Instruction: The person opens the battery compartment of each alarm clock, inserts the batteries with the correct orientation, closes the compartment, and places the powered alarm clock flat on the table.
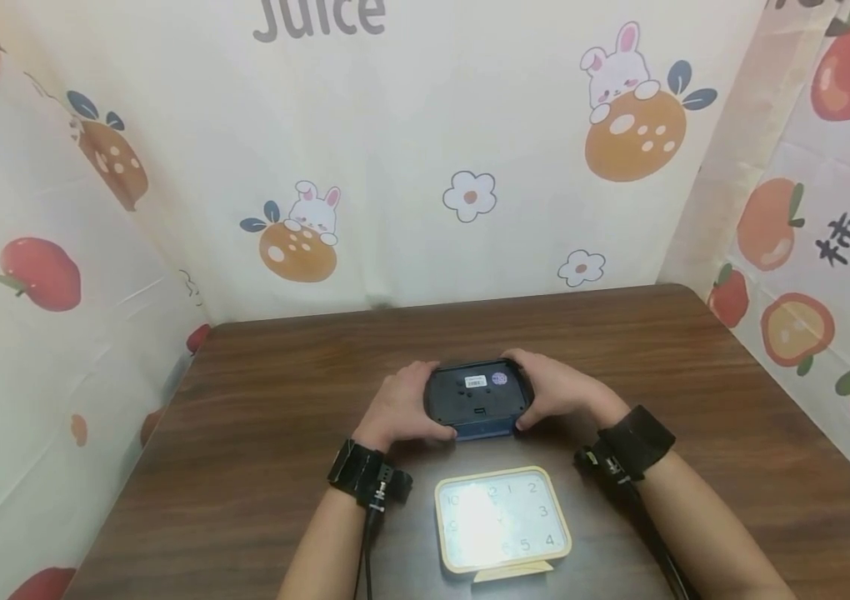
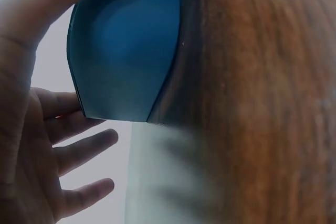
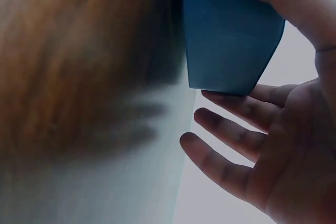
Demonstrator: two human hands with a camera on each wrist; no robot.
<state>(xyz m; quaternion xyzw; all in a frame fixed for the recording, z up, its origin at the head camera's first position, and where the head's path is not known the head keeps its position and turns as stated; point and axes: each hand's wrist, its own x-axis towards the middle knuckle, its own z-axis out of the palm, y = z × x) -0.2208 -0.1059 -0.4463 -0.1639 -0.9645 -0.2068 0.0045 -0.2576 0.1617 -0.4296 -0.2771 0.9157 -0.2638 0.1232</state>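
A blue device with a flat black face [image 1: 480,392] turned up lies between my hands in the head view; a white barcode label and a round purple sticker are on that face. My left hand [image 1: 407,406] grips its left end, thumb at the near side and fingers at the far side. The right hand [image 1: 552,387] holds the opposite end in the same way. In both wrist views the smooth blue side [image 2: 123,51] shows, with the lower fingers spread off it. Whether it touches the table I cannot tell.
A yellow-framed desk clock [image 1: 502,521] lies face up on the brown wooden table [image 1: 267,467], nearer than the device. Each wrist wears a black strap with a cable. A fruit-print curtain [image 1: 395,150] rises behind the table and along both sides.
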